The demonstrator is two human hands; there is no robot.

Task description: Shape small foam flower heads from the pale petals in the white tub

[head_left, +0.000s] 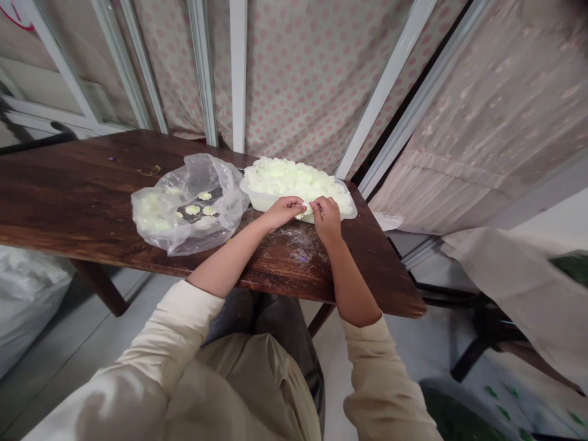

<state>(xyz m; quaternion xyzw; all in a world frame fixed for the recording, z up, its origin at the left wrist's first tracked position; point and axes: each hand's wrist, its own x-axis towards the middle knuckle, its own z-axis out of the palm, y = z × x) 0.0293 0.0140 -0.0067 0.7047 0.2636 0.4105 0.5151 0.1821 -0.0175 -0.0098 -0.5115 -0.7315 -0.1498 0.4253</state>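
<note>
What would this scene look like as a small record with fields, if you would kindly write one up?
Left hand: at the tub's near edge, fingers on a pale piece
Right hand: beside the left hand, on the same piece
Tub: translucent plastic, heaped with pale petal-like pieces
Bag: clear plastic, left of the tub, holding more pieces
Table: dark wood, under the tub and bag
Powder: white dusting on the table, in front of the tub
</note>
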